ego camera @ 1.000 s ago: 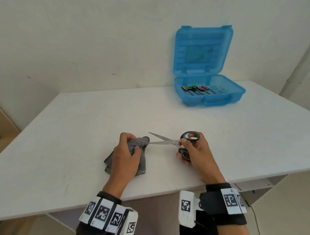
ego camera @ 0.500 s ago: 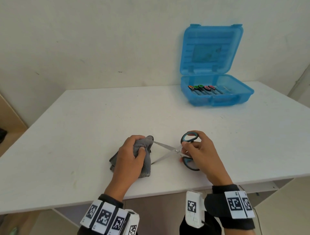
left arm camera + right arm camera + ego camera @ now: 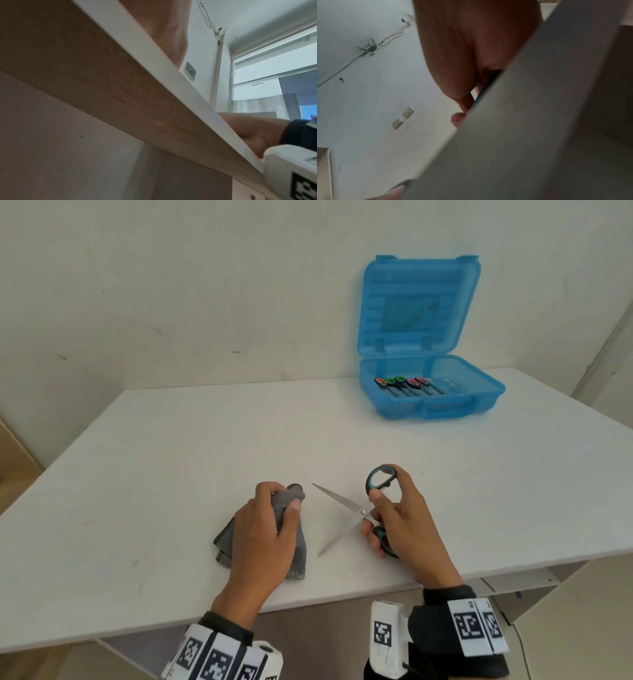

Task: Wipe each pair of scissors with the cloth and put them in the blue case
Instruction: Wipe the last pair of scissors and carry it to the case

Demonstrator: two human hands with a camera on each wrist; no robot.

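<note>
A pair of scissors (image 3: 346, 513) with black and teal handles lies near the table's front edge, its blades spread wide and pointing left. My right hand (image 3: 399, 515) grips the handles, thumb by the upper loop and fingers round the lower one. Left of the blade tips, my left hand (image 3: 270, 525) clutches a bunched grey cloth (image 3: 296, 546) against the table. The cloth and blades are apart. The blue case (image 3: 431, 402) stands open at the back right, with several scissors (image 3: 407, 386) with coloured handles inside. Both wrist views show mostly the table edge and underside.
The white table (image 3: 171, 474) runs to a front edge just under my wrists. A pale wall stands behind it. The case lid (image 3: 419, 306) stands upright against that wall. In the left wrist view a window (image 3: 274, 81) shows beyond the table edge.
The scissor blades have opened wider, and they have come away from the cloth. The head view has shifted, so the case sits further right.
</note>
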